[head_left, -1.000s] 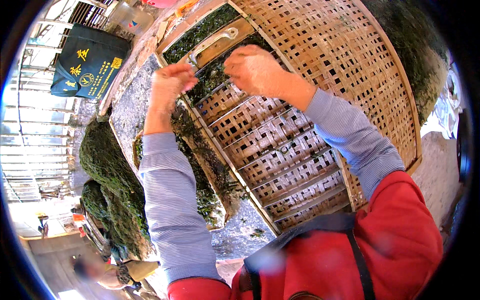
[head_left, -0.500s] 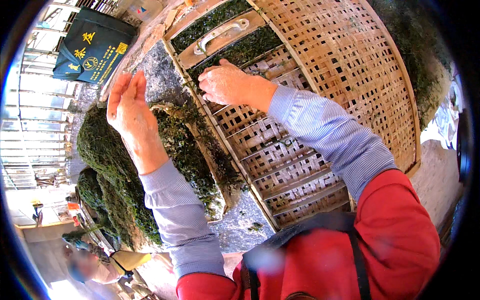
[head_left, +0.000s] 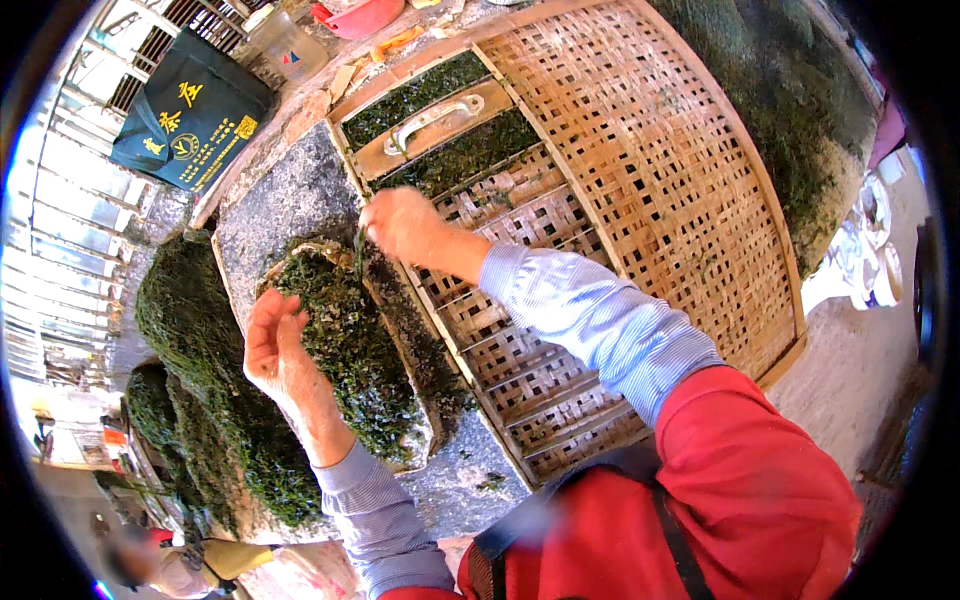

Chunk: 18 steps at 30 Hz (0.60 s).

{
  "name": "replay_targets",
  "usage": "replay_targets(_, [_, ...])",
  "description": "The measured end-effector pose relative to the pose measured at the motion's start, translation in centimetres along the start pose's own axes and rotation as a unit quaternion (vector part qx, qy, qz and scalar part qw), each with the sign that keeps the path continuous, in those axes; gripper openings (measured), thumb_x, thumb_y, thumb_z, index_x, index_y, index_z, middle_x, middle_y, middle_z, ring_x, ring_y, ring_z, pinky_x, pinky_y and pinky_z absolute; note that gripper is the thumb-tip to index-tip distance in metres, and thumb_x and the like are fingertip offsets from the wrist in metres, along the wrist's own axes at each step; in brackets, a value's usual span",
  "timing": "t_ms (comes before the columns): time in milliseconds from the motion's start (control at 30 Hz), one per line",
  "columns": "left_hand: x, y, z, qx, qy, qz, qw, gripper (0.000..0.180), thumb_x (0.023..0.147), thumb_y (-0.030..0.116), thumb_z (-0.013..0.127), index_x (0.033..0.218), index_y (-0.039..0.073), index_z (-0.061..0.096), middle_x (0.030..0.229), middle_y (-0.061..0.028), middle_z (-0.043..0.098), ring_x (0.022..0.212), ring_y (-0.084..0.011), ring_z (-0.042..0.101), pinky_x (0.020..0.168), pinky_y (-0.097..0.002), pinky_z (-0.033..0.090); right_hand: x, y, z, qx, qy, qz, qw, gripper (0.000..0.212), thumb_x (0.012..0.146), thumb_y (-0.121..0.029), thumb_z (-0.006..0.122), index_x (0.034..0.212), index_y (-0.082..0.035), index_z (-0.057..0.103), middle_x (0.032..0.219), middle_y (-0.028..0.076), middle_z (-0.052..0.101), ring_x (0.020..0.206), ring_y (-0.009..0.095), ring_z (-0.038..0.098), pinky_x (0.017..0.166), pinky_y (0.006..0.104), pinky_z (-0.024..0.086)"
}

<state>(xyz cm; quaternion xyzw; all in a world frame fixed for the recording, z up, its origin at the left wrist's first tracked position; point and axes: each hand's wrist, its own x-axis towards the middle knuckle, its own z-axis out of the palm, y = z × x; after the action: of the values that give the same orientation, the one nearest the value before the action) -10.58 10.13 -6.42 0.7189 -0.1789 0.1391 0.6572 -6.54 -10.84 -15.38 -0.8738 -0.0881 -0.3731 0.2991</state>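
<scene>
dark green leaves (head_left: 345, 355) beside left fingers (head_left: 266, 318), tan checked wickerwork (head_left: 665, 165) right of right fingers (head_left: 377, 213), blue-and-white striped sleeves (head_left: 600, 315) behind both

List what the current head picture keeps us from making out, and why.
In the head view:
Bare right hand: what it pinches, if anything, hidden by curled fingers.
Dark-green leafy heap: left edge, partly behind the left hand.
Red plastic basin: far side, cut off by the top edge.

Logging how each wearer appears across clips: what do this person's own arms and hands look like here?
The left hand and right hand are ungloved. Finely striped blue-and-white sleeves cover both forearms to the wrists. Above them shows a red garment, plain on the right upper arm.
</scene>
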Motion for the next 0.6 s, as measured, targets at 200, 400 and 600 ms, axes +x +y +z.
replay_targets(200, [-1.5,-0.5,1.4,0.007,-0.06,0.035,0.998,0.02,0.086,0.0,0.053,0.103,-0.003,0.061,0.095,-0.0098,0.064,0.082,-0.0155,0.063,0.072,-0.026,0.051,2.6,3.0,-8.8,0.288,0.09,0.273,0.913,0.014,0.077,0.0,0.06,0.089,0.003,0.066,0.066,0.009,0.064,0.051,0.011,0.061,0.037,0.0237,0.048])
replay_targets(400, [-1.4,-1.7,7.2,0.063,-0.103,0.091,0.988,0.024,0.074,-0.014,0.05,0.09,-0.001,0.062,0.093,-0.01,0.061,0.075,-0.0152,0.059,0.065,-0.0249,0.048,3.0,5.5,-13.5,0.235,0.077,0.328,0.912,0.016,0.082,-0.002,0.057,0.093,0.005,0.065,0.071,0.01,0.065,0.051,0.011,0.06,0.041,0.0235,0.05])
replay_targets(600, [-0.6,-2.4,10.6,0.449,-0.148,0.241,0.847,0.029,0.068,0.0,0.062,0.097,0.003,0.06,0.102,-0.0119,0.056,0.099,-0.0288,0.052,0.081,-0.0402,0.044,2.1,7.7,-16.3,0.279,0.125,0.339,0.89,0.013,0.083,-0.003,0.06,0.092,0.004,0.064,0.068,0.007,0.062,0.051,0.009,0.057,0.041,0.0214,0.048])
